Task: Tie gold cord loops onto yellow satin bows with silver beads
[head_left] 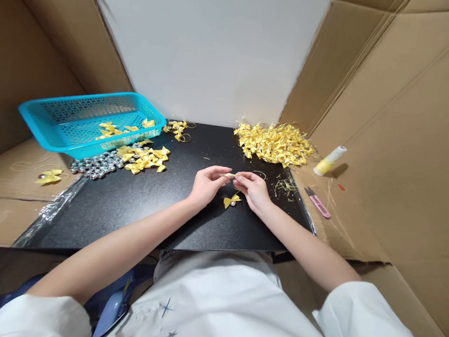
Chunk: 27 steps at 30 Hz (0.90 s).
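Note:
My left hand point(209, 185) and my right hand point(254, 191) meet fingertip to fingertip above the black table point(141, 219). Both are closed in a pinch on a thin gold cord point(230, 176), mostly covered by the fingers. Just below them is a yellow ribbon bow point(231, 201) with a small silver bell at its middle. A bit of cord rises from it toward my right fingers. Whether the bow hangs or rests on the table I cannot tell.
Left stands a blue basket point(65, 146) holding bows, with silver bells point(98, 165) and loose bows point(144, 159) before it. Back right, a heap of corded bows point(274, 144). Farther right are cord scraps point(284, 187), a thread spool point(329, 160) and pink snips point(319, 204). Cardboard walls flank the table.

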{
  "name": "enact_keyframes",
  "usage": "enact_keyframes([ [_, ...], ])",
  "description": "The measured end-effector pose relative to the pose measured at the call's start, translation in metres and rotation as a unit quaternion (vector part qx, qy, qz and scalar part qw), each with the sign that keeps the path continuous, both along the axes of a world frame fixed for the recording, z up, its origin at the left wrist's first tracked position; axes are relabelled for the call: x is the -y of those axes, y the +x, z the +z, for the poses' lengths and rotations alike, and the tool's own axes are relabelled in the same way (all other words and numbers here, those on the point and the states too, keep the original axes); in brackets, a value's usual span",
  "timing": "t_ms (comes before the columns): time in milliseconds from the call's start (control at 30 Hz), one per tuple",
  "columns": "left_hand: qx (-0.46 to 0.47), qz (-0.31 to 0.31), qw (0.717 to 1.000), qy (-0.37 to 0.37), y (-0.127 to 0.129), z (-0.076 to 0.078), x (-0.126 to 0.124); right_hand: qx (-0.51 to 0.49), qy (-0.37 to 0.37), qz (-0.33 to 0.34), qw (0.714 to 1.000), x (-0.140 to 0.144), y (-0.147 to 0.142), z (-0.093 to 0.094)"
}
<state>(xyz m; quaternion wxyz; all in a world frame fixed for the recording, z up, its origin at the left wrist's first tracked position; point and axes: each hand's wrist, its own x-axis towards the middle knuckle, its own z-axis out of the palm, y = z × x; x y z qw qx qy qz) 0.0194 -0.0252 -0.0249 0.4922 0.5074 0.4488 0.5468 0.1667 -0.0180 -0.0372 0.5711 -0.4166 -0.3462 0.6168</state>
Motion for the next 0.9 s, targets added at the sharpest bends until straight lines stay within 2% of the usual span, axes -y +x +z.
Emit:
enact_keyframes([
  [900, -0.013, -0.007, 1.000, 0.007, 0.0026, 0.0012, 0.0021, 0.040, 0.018, -0.014, 0.999, -0.0010, -0.0023, -0.0031],
])
